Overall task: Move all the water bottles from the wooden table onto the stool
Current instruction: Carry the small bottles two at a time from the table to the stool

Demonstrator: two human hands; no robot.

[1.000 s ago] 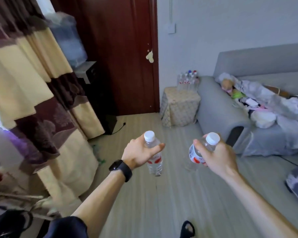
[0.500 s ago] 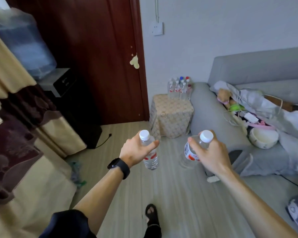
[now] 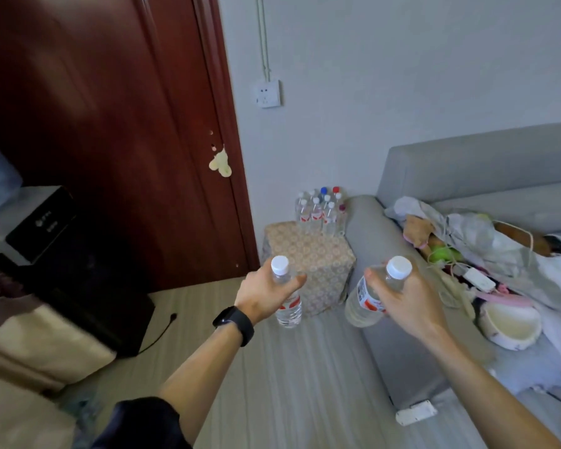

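Clear left bottle (image 3: 289, 314) in left hand (image 3: 262, 296), right bottle (image 3: 360, 307) in right hand (image 3: 405, 303), fingers (image 3: 293, 281) curled round each.

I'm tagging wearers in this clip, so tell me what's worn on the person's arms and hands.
The left hand is bare, with a black watch strapped on that wrist and a dark sleeve ending near the elbow. The right hand is bare too; no watch, ring, glove or sleeve shows on that arm.

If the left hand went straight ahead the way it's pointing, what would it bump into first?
Probably the patterned stool: the left hand, gripping a water bottle, points toward its bare front part. Nothing shows in between, though depth is hard to judge.
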